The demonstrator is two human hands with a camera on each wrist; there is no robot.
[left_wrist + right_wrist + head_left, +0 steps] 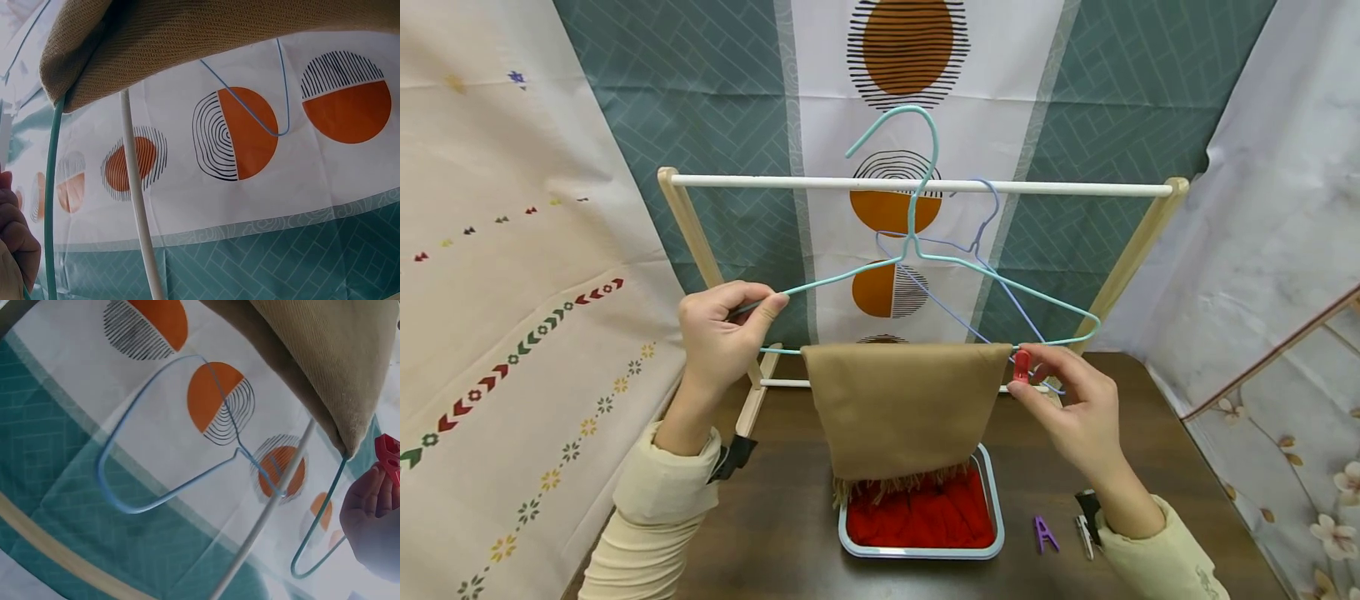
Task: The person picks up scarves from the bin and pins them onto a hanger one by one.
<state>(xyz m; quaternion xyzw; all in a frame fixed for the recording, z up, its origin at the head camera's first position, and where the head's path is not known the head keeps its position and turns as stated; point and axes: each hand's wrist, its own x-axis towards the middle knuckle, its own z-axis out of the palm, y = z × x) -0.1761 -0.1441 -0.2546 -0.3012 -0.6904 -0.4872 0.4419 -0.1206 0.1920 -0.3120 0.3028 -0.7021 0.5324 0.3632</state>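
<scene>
A mint-green clothes hanger [912,208] is held up in front of the rack, hook upward. Over its bottom bar hangs a folded tan scarf [906,408] with a fringed lower edge. My left hand [722,329] grips the hanger's left arm, thumb and fingers around the wire. Between thumb and fingertips my right hand [1075,400] pinches a red clothespin [1022,367], right at the bottom bar beside the scarf's upper right corner. In the right wrist view the red clothespin [389,453] shows just beyond the scarf's corner [350,434].
Behind stands a wooden rack with a white top rail [760,182], where a blue hanger [992,208] hangs. Below the scarf, a light-rimmed tray [925,552] contains red cloth [917,517]. A purple clothespin [1045,534] and a whitish clothespin [1084,536] lie on the dark table [760,533].
</scene>
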